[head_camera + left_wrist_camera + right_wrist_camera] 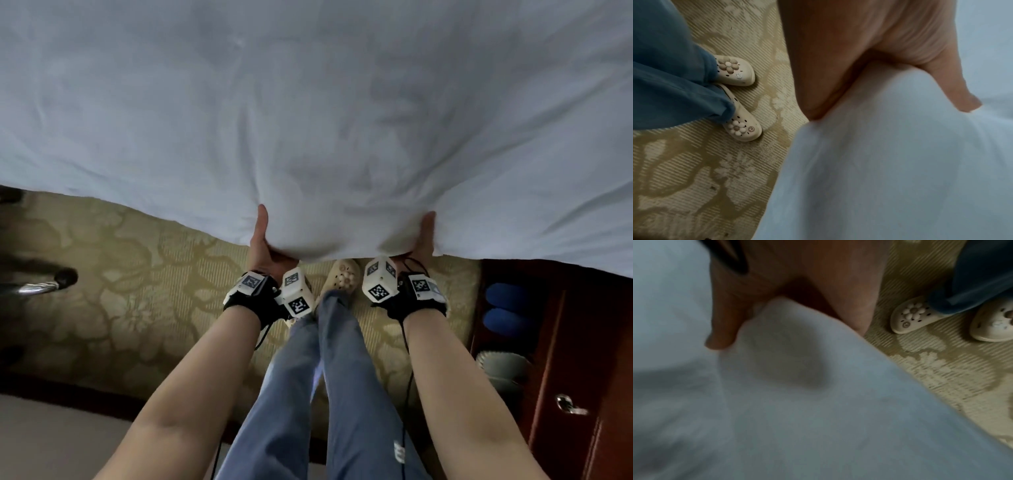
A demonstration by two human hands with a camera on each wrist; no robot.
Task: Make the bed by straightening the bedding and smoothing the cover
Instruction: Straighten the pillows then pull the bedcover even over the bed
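Our two hands, left hand [264, 244] and right hand [424, 240], each pinching one white cover [308, 113] by its edge, two clogs [740, 99] below on patterned carpet [137, 274]

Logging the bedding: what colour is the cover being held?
Plain white cover, no pattern; clearest in the head view.

No readable text, brand or number; only coded square markers [297, 293] on wrist camera units, not legible
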